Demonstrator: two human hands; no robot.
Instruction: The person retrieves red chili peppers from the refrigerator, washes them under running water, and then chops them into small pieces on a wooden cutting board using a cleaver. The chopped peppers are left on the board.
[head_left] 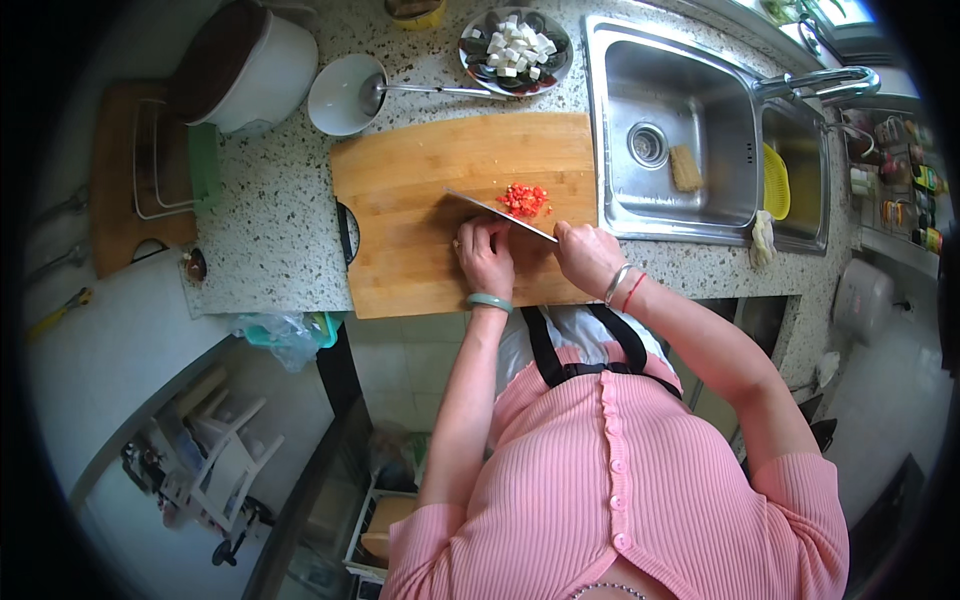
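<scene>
Chopping red pepper on a wooden board at the counter's front edge.
Right hand [585, 255] grips the cleaver [500, 213]; left hand [485, 255] rests empty beside the blade. Fingertips are best kept curled clear of the red pepper [524, 199].

chopped pepper [524, 200] red | cutting board [420, 190] tan wood | counter [270, 220] speckled grey

The person is wearing a pink ribbed short-sleeved top [620, 470] with a row of pink buttons, black apron straps [585, 350] crossing over it. A pale green bangle [489, 301] is circling the left wrist. A silver bangle [617, 282] and a red cord [633, 291] are sitting on the right wrist.
</scene>
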